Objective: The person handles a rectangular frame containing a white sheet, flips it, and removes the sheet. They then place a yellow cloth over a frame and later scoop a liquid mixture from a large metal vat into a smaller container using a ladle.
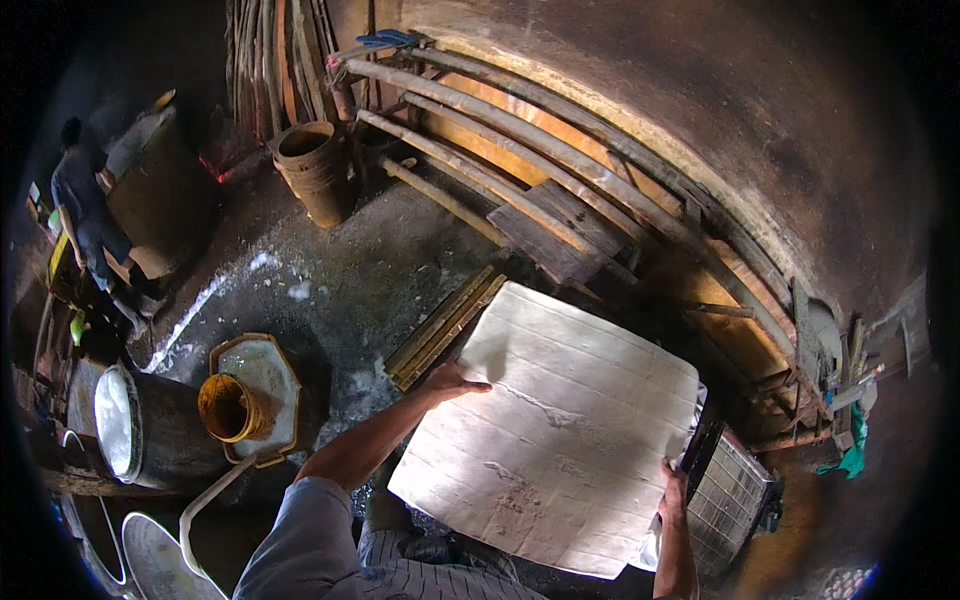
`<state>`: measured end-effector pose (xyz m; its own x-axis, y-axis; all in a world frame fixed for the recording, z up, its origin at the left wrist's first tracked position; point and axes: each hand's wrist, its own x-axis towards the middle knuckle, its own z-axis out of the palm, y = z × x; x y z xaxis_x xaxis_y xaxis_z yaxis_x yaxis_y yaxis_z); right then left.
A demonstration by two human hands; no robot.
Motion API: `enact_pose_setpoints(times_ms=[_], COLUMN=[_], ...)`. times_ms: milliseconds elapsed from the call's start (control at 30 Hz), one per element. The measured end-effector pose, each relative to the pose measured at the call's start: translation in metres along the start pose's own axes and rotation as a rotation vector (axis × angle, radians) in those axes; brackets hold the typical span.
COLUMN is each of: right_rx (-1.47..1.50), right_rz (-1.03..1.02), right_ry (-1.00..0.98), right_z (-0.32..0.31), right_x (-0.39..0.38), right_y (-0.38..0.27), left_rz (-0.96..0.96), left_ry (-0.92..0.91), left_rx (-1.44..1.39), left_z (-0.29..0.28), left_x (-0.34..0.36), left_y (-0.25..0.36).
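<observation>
White-streaked floor (400,240) lies below 2 hands (455,382) (674,490) holding a pale sheet (560,430).

A person's left hand (455,384) grips the left edge of a large white sheet (560,430), thumb on top, while the right hand (674,490) holds the opposite edge near a gridded panel (728,500). Wooden boards (445,328) lie just beyond the sheet. To the left, a yellow bucket (262,412) sits in an eight-sided tub (297,390), and another person (88,200) stands farther off.
</observation>
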<state>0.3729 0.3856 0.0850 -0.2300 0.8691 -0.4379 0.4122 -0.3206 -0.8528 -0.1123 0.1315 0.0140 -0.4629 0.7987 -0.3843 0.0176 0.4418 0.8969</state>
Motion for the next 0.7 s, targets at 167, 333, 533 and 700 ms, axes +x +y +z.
enact_pose_setpoints(times_ms=[167,333,533,700], right_rx=[0.057,0.119,-0.098,-0.087], right_rz=[-0.153,-0.097,-0.144,-0.269], right_ry=[0.070,-0.212,-0.166,-0.461], right_z=[0.028,0.176,0.315,0.580], right_x=[-0.037,-0.136,-0.081,-0.132], right_y=[-0.028,-0.154,-0.192,-0.301], left_rz=[0.148,0.090,0.042,0.152], left_ry=[0.037,0.100,0.068,0.358], left_rx=[-0.007,0.135,0.011,0.224], left_z=[-0.070,-0.187,-0.394,-0.557], left_x=[-0.005,-0.022,-0.079,-0.078], left_y=[-0.012,-0.022,-0.037,-0.137])
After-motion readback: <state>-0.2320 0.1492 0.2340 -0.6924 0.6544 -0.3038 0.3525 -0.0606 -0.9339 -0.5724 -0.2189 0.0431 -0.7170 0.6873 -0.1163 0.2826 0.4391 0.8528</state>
